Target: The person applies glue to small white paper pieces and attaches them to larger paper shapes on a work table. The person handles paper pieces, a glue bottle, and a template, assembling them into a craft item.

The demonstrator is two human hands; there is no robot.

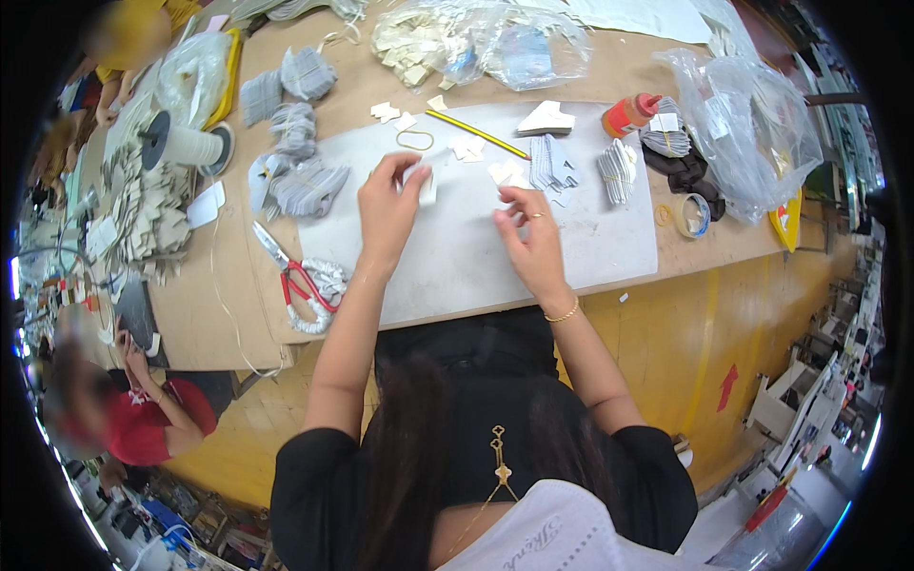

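Observation:
My left hand (388,209) is closed, with a small white cut piece (428,192) pinched by the thumb and fingers above the white sheet (447,266). To its right, my right hand (531,238) hovers over the same sheet with bent fingers apart and nothing visible in them. Just beyond it lie small cream pieces (508,172) and a stack of light grey cut pieces (550,164). A yellow and black pencil (478,133) lies crosswise farther back. Near my left fingertips are a loose rubber band (414,141) and a few more cream pieces (406,122).
Red-handled scissors (303,285) lie at the left by the table edge. Grey bundles (309,186), a thread spool (190,146) and heaped pieces (152,214) stand beyond. At right are a red bottle (630,115), tape roll (692,215) and plastic bags (752,133). Another person (162,419) sits at left.

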